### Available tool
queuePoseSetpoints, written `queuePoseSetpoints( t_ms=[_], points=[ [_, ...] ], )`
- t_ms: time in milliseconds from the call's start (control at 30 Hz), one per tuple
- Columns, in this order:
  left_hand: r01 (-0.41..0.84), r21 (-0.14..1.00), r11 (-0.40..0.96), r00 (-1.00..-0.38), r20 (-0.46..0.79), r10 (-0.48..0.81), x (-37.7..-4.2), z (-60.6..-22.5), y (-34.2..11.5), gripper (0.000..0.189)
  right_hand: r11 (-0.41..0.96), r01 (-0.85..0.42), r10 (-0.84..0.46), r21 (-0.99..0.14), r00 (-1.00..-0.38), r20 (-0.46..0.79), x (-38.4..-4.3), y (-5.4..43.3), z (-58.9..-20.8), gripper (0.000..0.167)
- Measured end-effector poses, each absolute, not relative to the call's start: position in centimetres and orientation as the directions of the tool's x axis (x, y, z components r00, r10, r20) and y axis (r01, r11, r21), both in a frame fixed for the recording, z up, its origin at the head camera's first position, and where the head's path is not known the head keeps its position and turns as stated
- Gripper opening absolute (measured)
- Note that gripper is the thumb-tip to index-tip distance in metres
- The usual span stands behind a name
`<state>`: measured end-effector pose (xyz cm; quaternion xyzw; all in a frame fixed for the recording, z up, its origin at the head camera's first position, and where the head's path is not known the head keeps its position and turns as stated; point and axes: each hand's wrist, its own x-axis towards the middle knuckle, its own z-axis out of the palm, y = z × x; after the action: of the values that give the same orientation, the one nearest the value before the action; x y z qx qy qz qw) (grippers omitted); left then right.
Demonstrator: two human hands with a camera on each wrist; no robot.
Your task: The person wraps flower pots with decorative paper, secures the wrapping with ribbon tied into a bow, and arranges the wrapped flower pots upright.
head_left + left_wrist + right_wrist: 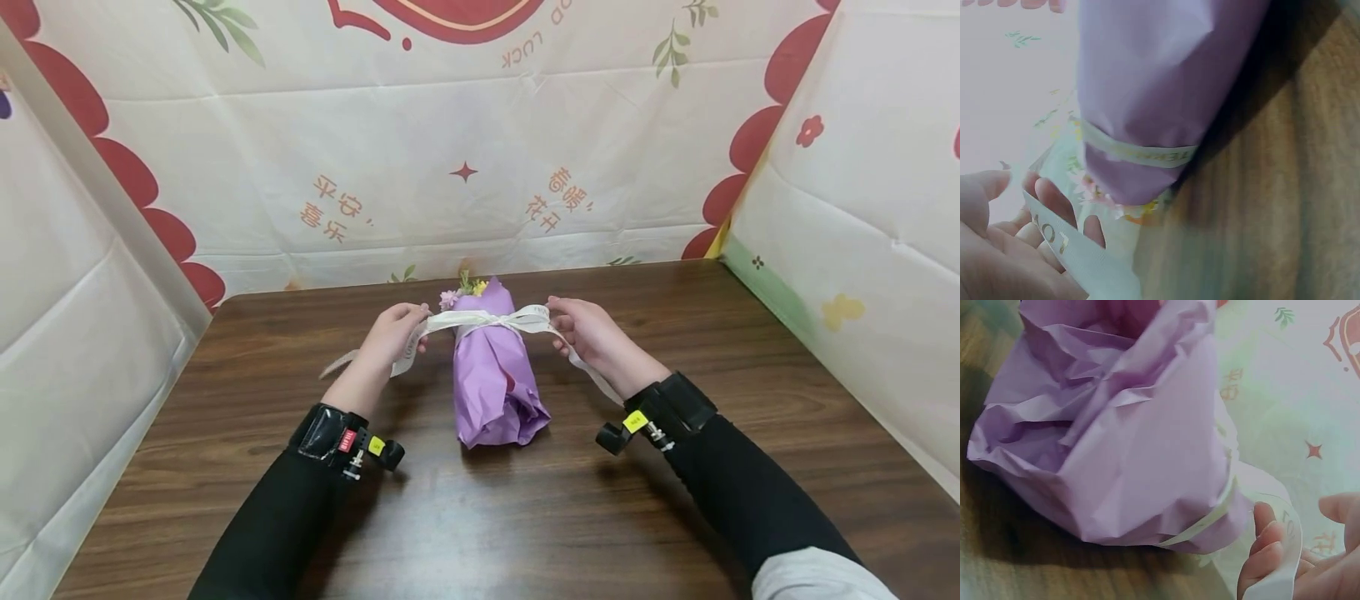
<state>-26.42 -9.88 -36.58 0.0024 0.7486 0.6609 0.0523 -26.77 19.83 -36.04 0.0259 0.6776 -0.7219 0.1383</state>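
A bouquet in purple wrapping paper (491,383) lies on the table, its flowers (468,287) at the far end. A white ribbon (487,319) with lettering circles the paper and is tied in a bow on top. To the left of the bow, my left hand (397,333) holds the ribbon by its fingers. In the left wrist view, a lettered length of ribbon (1063,240) crosses those fingers. My right hand (588,333) holds the bow's right side with curled fingers. A ribbon tail (596,379) hangs down past its wrist.
The brown wooden table (247,417) carries the bouquet. A printed white cloth (420,133) stands behind the table's far edge, with white cloth panels at the left and right. Each wrist wears a black strap (671,404) with a small camera.
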Motion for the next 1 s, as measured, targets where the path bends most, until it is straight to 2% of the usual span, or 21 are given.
queuePoseSetpoints(
  t_ms=[200,400,633,833,1000],
  points=[
    [0.055,0.964,0.259,-0.995,0.031,0.097,-26.1,-35.0,-10.6,0.031,0.002,0.191,-0.167,-0.982,-0.968,-0.188,-26.3,20.0,-35.1,0.023],
    [0.2,0.883,0.424,-0.979,0.161,0.126,-25.6,-32.8,-10.5,0.028,0.139,0.118,-0.201,-0.983,-0.969,-0.145,-25.6,20.1,-34.8,0.03],
    [0.295,0.84,0.455,-0.955,0.243,0.17,-24.6,-31.1,-10.1,0.023,0.153,0.096,-0.23,-0.984,-0.964,-0.13,-25.1,19.8,-34.6,0.033],
    [0.354,0.821,0.448,-0.93,0.26,0.259,-23.1,-29.8,-9.7,0.022,0.157,0.095,-0.269,-0.983,-0.954,-0.135,-25.1,19.8,-35.0,0.037],
    [0.329,0.825,0.46,-0.926,0.185,0.33,-22.3,-29.5,-9.5,0.019,0.166,0.113,-0.273,-0.98,-0.949,-0.156,-25.0,19.8,-35.3,0.036]
  ],
)
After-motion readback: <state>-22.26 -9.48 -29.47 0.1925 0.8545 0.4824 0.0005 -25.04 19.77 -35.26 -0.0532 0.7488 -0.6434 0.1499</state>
